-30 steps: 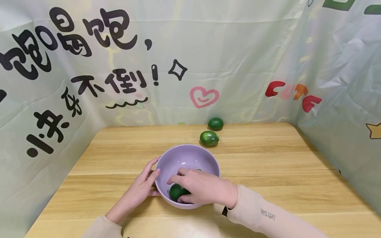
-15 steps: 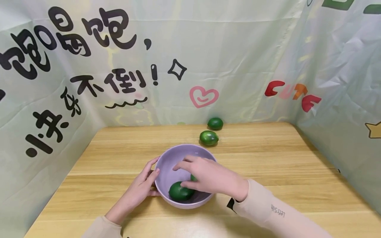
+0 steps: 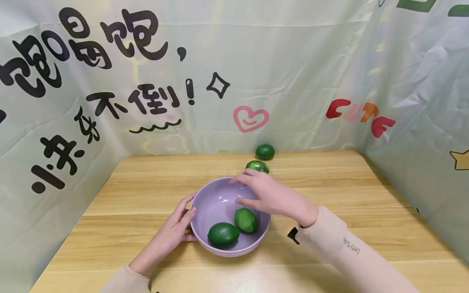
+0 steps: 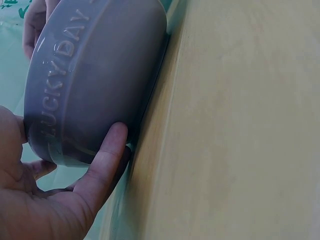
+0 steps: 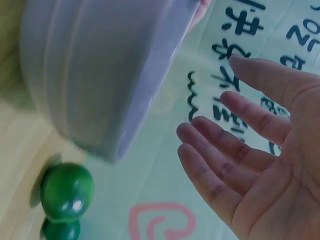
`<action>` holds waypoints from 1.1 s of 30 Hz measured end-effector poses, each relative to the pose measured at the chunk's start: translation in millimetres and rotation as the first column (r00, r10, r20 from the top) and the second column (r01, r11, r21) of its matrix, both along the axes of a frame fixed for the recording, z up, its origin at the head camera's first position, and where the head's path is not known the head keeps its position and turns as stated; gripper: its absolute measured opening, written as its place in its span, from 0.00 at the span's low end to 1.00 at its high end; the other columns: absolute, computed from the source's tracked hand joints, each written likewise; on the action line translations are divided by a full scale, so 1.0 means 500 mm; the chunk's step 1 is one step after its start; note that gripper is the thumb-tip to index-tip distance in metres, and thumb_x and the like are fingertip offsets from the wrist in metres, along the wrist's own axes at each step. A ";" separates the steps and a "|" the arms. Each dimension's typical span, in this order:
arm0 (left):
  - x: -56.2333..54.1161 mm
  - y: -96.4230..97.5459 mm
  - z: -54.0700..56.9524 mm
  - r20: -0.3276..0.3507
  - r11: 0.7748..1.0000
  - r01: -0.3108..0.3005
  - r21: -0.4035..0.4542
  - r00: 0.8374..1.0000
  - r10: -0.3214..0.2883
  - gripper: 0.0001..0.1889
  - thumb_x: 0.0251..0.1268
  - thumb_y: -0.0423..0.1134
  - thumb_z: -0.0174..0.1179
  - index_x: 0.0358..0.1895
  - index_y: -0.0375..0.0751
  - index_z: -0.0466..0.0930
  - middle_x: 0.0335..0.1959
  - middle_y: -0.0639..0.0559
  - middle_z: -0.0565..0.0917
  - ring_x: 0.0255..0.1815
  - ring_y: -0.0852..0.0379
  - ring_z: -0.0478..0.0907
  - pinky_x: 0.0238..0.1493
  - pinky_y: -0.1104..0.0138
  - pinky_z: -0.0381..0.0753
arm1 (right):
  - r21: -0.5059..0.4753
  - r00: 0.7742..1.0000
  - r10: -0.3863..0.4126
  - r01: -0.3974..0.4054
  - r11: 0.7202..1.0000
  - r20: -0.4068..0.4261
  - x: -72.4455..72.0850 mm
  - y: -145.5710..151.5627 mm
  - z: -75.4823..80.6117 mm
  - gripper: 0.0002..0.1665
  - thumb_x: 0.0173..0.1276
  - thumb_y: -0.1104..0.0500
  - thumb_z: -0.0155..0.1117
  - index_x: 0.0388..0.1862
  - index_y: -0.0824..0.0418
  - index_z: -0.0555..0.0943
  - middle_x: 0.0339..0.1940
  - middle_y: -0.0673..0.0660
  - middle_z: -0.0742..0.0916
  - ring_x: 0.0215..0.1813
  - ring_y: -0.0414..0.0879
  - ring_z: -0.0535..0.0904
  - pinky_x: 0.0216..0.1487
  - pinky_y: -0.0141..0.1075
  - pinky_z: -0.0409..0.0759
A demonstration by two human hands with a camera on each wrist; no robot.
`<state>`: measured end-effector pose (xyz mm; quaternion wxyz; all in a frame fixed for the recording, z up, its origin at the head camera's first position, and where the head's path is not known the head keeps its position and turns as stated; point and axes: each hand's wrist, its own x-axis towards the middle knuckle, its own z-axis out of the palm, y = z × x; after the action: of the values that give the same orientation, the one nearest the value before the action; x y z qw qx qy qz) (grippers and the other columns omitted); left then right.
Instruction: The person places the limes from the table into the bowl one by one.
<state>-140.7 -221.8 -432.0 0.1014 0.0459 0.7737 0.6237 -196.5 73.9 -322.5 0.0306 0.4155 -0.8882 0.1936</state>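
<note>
A light purple bowl (image 3: 210, 201) stands on the table, its side lettered "LUCKY DAY" in the left wrist view. My left hand (image 3: 174, 228) grips it at the left, thumb at the rim and fingers along the outer wall. Inside lie a dark green lime (image 3: 223, 234) and a lighter green lime (image 3: 246, 220), close together. Over the bowl's far right rim hovers my right hand (image 3: 275, 194), fingers spread and holding nothing. Just beyond that hand, a shiny lime (image 3: 257, 165) on the table is partly hidden by it. Another lime (image 3: 265, 151) lies behind.
The wooden table (image 3: 348, 195) ends at the back against a pale printed cloth (image 3: 293, 81), which also rises at both sides. Bare wood stretches to the left and right of the bowl.
My right hand has let go of the lime in the bowl and moved up and away toward the back right, uncovering both limes inside. My left hand and the bowl have stayed put.
</note>
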 end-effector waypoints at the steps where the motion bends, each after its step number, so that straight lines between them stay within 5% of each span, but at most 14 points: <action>1: 0.000 0.000 0.000 0.001 1.000 -0.001 -0.001 1.000 0.001 0.27 0.91 0.50 0.46 0.85 0.60 0.57 0.65 0.27 0.74 0.51 0.44 0.88 0.46 0.53 0.96 | -0.002 1.000 -0.014 0.014 1.000 0.001 -0.006 0.004 0.002 0.24 0.73 0.54 0.77 0.65 0.57 0.84 0.58 0.55 0.87 0.57 0.49 0.84 0.60 0.44 0.89; 14: -0.001 0.000 0.000 0.010 1.000 -0.007 -0.003 1.000 0.007 0.28 0.91 0.50 0.47 0.86 0.60 0.56 0.65 0.28 0.75 0.52 0.43 0.88 0.46 0.52 0.96 | 0.000 0.987 -0.159 0.159 0.987 0.036 -0.095 0.043 0.001 0.26 0.71 0.54 0.77 0.65 0.57 0.84 0.58 0.58 0.87 0.56 0.52 0.84 0.62 0.51 0.89; 33: 0.000 -0.001 0.000 0.011 1.000 -0.009 -0.015 1.000 0.009 0.28 0.90 0.51 0.47 0.85 0.61 0.57 0.65 0.29 0.75 0.51 0.44 0.88 0.45 0.55 0.97 | 0.175 0.937 -0.329 0.305 0.936 0.122 -0.200 0.037 -0.035 0.32 0.76 0.51 0.73 0.75 0.55 0.77 0.73 0.67 0.78 0.74 0.65 0.73 0.77 0.60 0.77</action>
<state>-140.9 -222.2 -431.7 0.1033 0.0380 0.7779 0.6187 -296.4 92.2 -340.0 -0.0374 0.2519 -0.9557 0.1478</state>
